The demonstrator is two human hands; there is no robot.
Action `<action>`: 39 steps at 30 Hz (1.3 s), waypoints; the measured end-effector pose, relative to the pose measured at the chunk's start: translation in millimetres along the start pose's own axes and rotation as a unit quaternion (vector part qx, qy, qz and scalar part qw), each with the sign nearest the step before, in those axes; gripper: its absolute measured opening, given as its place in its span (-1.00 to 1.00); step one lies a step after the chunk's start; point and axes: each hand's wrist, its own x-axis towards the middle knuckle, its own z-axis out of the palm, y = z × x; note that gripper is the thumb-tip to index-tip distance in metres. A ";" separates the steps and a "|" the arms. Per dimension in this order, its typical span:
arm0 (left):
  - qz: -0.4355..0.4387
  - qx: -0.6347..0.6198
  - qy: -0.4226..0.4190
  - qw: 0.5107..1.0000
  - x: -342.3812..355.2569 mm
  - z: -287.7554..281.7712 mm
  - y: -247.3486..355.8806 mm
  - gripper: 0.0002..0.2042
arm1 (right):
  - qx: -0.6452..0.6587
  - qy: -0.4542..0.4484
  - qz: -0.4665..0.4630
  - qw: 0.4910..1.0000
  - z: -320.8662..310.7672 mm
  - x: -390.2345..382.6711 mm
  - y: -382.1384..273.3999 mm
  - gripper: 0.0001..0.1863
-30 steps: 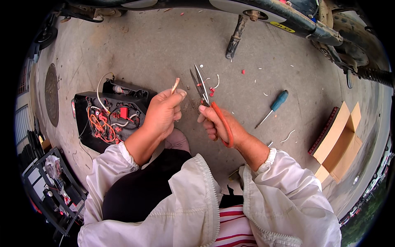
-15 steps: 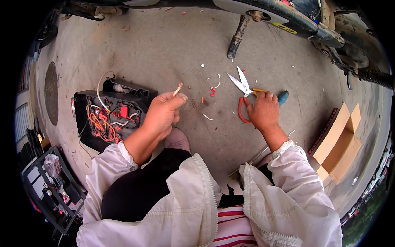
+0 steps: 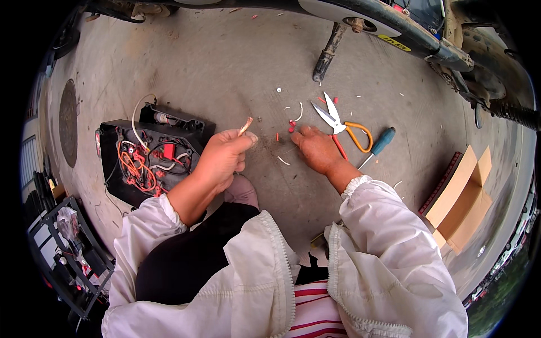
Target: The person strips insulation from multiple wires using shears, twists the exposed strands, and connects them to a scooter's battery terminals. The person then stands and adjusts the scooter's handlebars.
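Observation:
My left hand (image 3: 225, 155) is closed around a wire (image 3: 246, 125), its bare copper strands poking up past the thumb. My right hand (image 3: 320, 151) is low over the concrete, holding nothing visible, with its fingers loosely bent and apart. Its fingertips are close to a small red piece (image 3: 292, 126) and a white wire scrap (image 3: 299, 111). Just right of that hand lies a pair of scissors (image 3: 333, 117) with one red and one orange handle loop, blades spread; the hand partly covers the red loop. Beyond it rests a screwdriver (image 3: 385, 141) with a teal handle.
Left of my left hand sits a black plastic case (image 3: 121, 174) full of red, orange and white wires. An opened cardboard box (image 3: 459, 205) stands at right. A motorbike's kickstand (image 3: 328, 56) reaches the ground ahead. A black metal frame (image 3: 70, 253) is at lower left.
My right hand has left the scissors and moved left, to near the red piece. More of the orange loop and screwdriver now shows. The left hand keeps its grip on the wire.

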 end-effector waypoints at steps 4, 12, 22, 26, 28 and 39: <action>-0.009 -0.002 -0.010 1.000 0.6 0.7 0.8 -0.94 | -0.018 -0.034 -0.017 0.999 -2.0 4.2 2.4 -0.81; -0.003 0.013 -0.004 1.000 2.6 1.3 0.2 -0.93 | -0.114 -0.072 -0.071 0.988 3.9 15.6 5.0 -0.86; 0.074 0.112 -0.035 0.990 10.2 5.9 -8.3 -0.89 | 0.270 -0.022 0.022 0.962 -43.6 2.1 -46.3 -0.90; 0.086 0.222 -0.045 0.970 12.7 8.5 -16.7 -0.93 | 0.290 0.003 0.009 0.957 -56.9 6.1 -61.2 -0.89; 0.075 0.253 -0.049 0.963 13.4 7.9 -19.1 -0.92 | 0.314 0.009 0.023 0.949 -65.4 7.0 -62.5 -0.89; 0.016 0.177 -0.056 0.982 7.7 13.7 -11.8 -0.93 | 0.296 0.077 0.028 0.952 -66.0 0.8 -62.6 -0.85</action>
